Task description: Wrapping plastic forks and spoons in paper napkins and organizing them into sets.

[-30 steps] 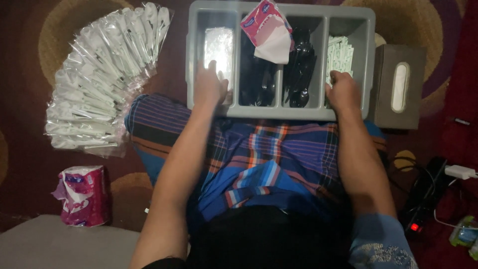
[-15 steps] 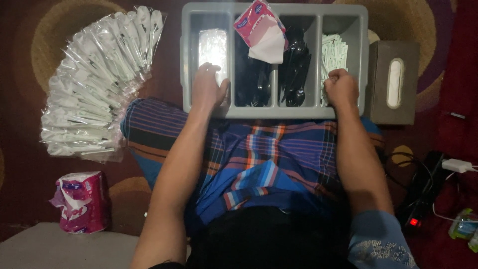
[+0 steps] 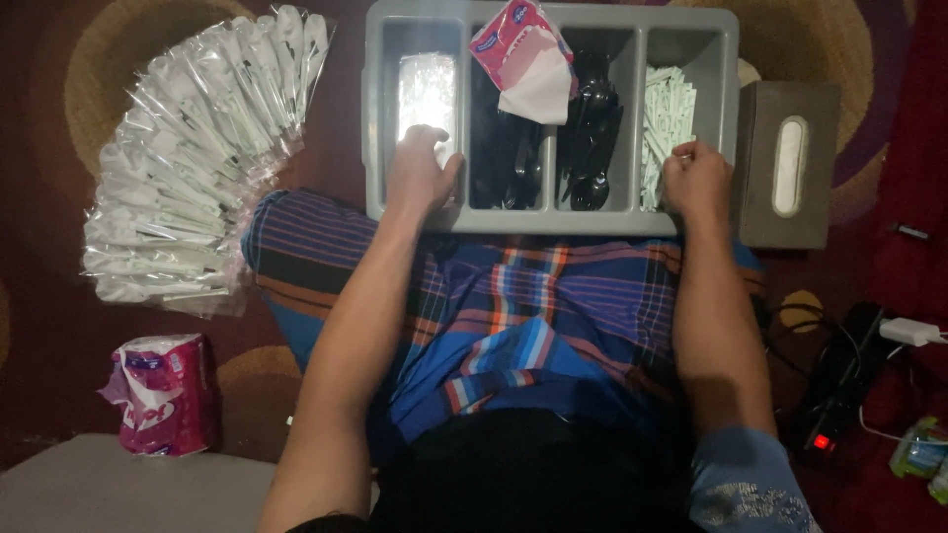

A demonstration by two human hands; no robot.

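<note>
Maroon carpet (image 3: 39, 326) with gold rings carries everything. Plaid cloth (image 3: 523, 306) in blue, orange and dark stripes covers the person's lap at the carpet's near middle. Grey plastic forms the cutlery tray (image 3: 553, 223), which sits at the far middle edge with its near rim over the lap; it has four long compartments. Toward the far left corner, a fan of clear-wrapped white spoons (image 3: 188, 158) spreads over the carpet, well apart from the tray. Just beside the tray's right wall stands a brown tissue box (image 3: 790, 202) with an oval slot. Near the left edge lies a pink tissue pack (image 3: 158, 393), and a grey cushion (image 3: 128, 489) fills the near left corner. A black power strip (image 3: 839, 385) with a red light and a white charger (image 3: 910, 333) lie by the right edge.

Inside the tray, the leftmost compartment holds a clear plastic packet (image 3: 427, 89); the two middle ones hold black plastic spoons (image 3: 592, 128), with an opened pink tissue pack (image 3: 521, 54) lying across their far ends; the rightmost holds pale green wrapped sticks (image 3: 664, 118).

The left hand (image 3: 420, 173) rests in the leftmost compartment, fingers curled loosely on the near end of the clear packet. The right hand (image 3: 697, 183) is at the near end of the rightmost compartment, fingertips pinched at the green sticks; whether it actually grasps one, I cannot tell.
</note>
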